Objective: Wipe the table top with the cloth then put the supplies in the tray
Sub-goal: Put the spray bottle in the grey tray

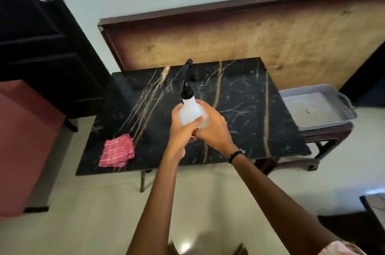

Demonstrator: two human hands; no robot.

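- Fingers point(203, 118) of the right hand point(212, 127) are curled round the belly of the spray bottle point(190, 112), thumb across its near face; fingers of the left hand point(179, 129) wrap the bottle's left side and base. Both hands grip it together, held above the middle of the bench point(239, 96).
- Bottle's long axis runs away from the person: clear body toward the wrists, black nozzle point(187, 75) pointing up and toward the far edge. Neither hand is on the trigger, as far as can be seen.
- Cloth point(117, 150), red check, folded, lies flat at the near-left corner of the bench, well apart from both hands, down and left of them. Left hand is the nearer one; likely the hand to reach for it.
- Tray point(345, 106), grey, sits on a low stool point(325, 136) just off the bench's right edge, on the right hand's side.
- Judgement: wiping not yet begun; cloth untouched. Spraying probably comes first, which needs a regrip up toward the neck.
- A large wooden board point(239, 40) leans against the wall behind the bench.
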